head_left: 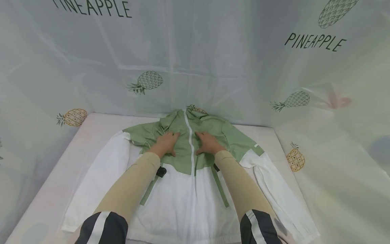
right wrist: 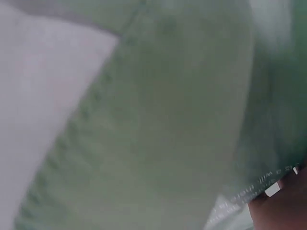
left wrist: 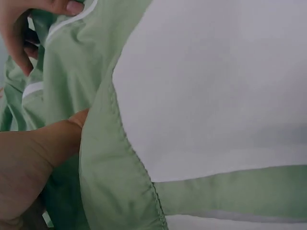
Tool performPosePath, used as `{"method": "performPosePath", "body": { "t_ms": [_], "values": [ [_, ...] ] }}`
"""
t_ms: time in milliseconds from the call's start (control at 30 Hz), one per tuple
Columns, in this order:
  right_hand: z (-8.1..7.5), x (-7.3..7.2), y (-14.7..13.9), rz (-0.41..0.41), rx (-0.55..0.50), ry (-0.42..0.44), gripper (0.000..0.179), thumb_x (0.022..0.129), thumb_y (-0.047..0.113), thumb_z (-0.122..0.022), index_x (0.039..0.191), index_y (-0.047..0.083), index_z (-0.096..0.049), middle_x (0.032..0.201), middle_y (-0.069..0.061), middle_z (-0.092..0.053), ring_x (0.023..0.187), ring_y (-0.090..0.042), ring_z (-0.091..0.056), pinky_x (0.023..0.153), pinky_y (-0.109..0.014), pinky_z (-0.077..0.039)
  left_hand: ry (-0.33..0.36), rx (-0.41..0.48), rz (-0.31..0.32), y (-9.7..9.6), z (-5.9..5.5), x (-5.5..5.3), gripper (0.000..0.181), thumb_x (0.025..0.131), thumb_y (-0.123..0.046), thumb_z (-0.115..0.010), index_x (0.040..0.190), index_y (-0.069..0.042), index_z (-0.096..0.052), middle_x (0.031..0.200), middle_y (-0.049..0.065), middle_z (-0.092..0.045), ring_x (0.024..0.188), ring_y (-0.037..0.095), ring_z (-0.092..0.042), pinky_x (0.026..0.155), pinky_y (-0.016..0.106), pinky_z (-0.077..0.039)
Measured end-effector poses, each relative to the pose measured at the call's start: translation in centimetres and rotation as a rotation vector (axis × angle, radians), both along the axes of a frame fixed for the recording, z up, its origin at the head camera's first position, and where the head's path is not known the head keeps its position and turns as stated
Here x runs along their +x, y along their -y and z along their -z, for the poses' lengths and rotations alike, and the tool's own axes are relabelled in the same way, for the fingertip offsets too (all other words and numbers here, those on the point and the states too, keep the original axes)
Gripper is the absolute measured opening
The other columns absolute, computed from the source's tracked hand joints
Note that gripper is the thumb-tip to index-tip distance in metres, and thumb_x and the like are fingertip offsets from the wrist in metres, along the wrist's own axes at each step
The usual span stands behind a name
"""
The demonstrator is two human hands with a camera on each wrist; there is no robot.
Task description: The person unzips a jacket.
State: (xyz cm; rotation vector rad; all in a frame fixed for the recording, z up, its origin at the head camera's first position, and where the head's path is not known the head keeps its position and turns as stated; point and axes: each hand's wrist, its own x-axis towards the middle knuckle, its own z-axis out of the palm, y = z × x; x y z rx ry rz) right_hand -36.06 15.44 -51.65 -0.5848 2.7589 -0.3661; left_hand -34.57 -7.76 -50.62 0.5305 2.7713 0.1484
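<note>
A green and white zip-up jacket (head_left: 182,203) lies spread front up, its green yoke and collar at the far end. My left hand (head_left: 166,144) rests on the green chest left of the white zipper (head_left: 190,139), thumb apart from the fingers. On the other side of the zipper my right hand (head_left: 208,144) touches the green cloth, thumb also apart. In the left wrist view, a fold of green fabric (left wrist: 117,167) hides the left thumb's tip. Blurred green cloth (right wrist: 158,120) fills most of the right wrist view, with only part of the right hand (right wrist: 283,206) at the lower right corner.
The jacket's white left-side sleeve (head_left: 100,176) and right-side sleeve (head_left: 280,189) stretch outward toward the near corners. Beneath lies a pale table surface (head_left: 106,122). A translucent curtain (head_left: 213,51) printed with pineapples hangs behind and along both sides.
</note>
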Motion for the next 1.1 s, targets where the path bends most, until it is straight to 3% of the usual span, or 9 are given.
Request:
{"method": "performPosePath", "body": {
  "t_ms": [133,267,367,467,667,933,1033,1100],
  "values": [
    [0.1,0.1,0.1,0.026,-0.049,0.003,0.089,0.075,0.031,-0.086,0.148,0.006,-0.040,0.147,-0.017,-0.040,0.136,-0.034,-0.037,0.111,-0.042,-0.031,-0.016,0.033,-0.012,0.0,0.3,-0.2,0.091,0.071,-0.035,-0.088,0.145,-0.008,-0.041,0.138,0.022,-0.046,0.126,0.041,-0.045,0.092,0.059,-0.045],
    [0.3,0.1,0.3,0.063,-0.102,0.011,0.070,0.079,0.022,-0.083,0.139,0.002,-0.051,0.139,-0.016,-0.051,0.130,-0.031,-0.044,0.109,-0.039,-0.035,-0.050,0.083,-0.031,-0.1,0.7,-0.2,0.054,0.076,-0.027,-0.086,0.118,-0.009,-0.058,0.115,0.015,-0.062,0.104,0.036,-0.060,0.082,0.053,-0.051],
    [0.3,0.1,0.5,0.092,-0.137,0.021,0.059,0.082,0.017,-0.081,0.133,0.001,-0.056,0.132,-0.014,-0.057,0.124,-0.030,-0.050,0.105,-0.039,-0.039,-0.088,0.098,-0.042,-0.2,1.0,-0.2,0.031,0.079,-0.021,-0.084,0.096,-0.011,-0.060,0.098,0.010,-0.066,0.090,0.032,-0.063,0.074,0.048,-0.053],
    [0.4,0.1,0.6,0.120,-0.152,0.025,0.051,0.085,0.015,-0.078,0.130,0.001,-0.059,0.129,-0.013,-0.060,0.121,-0.029,-0.053,0.102,-0.039,-0.042,-0.123,0.094,-0.054,-0.3,1.1,-0.1,0.022,0.081,-0.017,-0.081,0.087,-0.012,-0.060,0.091,0.007,-0.066,0.085,0.029,-0.064,0.071,0.046,-0.054],
    [0.2,0.2,0.7,0.146,-0.138,0.006,0.036,0.090,0.014,-0.071,0.122,0.001,-0.065,0.124,-0.012,-0.063,0.115,-0.028,-0.057,0.098,-0.040,-0.045,-0.181,0.086,-0.050,-0.3,0.1,0.0,0.018,0.083,-0.016,-0.078,0.082,-0.012,-0.060,0.084,0.007,-0.066,0.081,0.029,-0.066,0.069,0.046,-0.054],
    [-0.4,-0.2,0.9,0.173,-0.167,-0.055,0.018,0.092,0.010,-0.068,0.108,0.001,-0.068,0.111,-0.010,-0.066,0.099,-0.024,-0.060,0.084,-0.038,-0.049,-0.221,0.093,-0.070,-0.4,-1.2,-0.1,0.007,0.089,-0.007,-0.065,0.086,-0.010,-0.060,0.092,0.011,-0.068,0.085,0.033,-0.066,0.072,0.049,-0.054],
    [-0.8,-0.4,1.0,0.190,-0.215,-0.084,0.008,0.093,0.007,-0.065,0.090,0.004,-0.059,0.092,-0.006,-0.058,0.082,-0.020,-0.052,0.072,-0.034,-0.044,-0.260,0.106,-0.075,-0.3,-1.6,-0.2,0.006,0.089,-0.005,-0.063,0.092,-0.010,-0.063,0.096,0.011,-0.069,0.087,0.034,-0.066,0.071,0.050,-0.054],
    [-1.2,-0.5,1.1,0.198,-0.264,-0.099,0.025,0.095,0.004,-0.063,0.078,0.009,-0.045,0.079,-0.004,-0.044,0.073,-0.019,-0.041,0.065,-0.034,-0.036,-0.292,0.123,-0.078,-0.2,-1.8,-0.3,0.010,0.089,-0.003,-0.064,0.097,-0.010,-0.066,0.097,0.011,-0.069,0.086,0.033,-0.066,0.069,0.048,-0.054]
  ]
}}
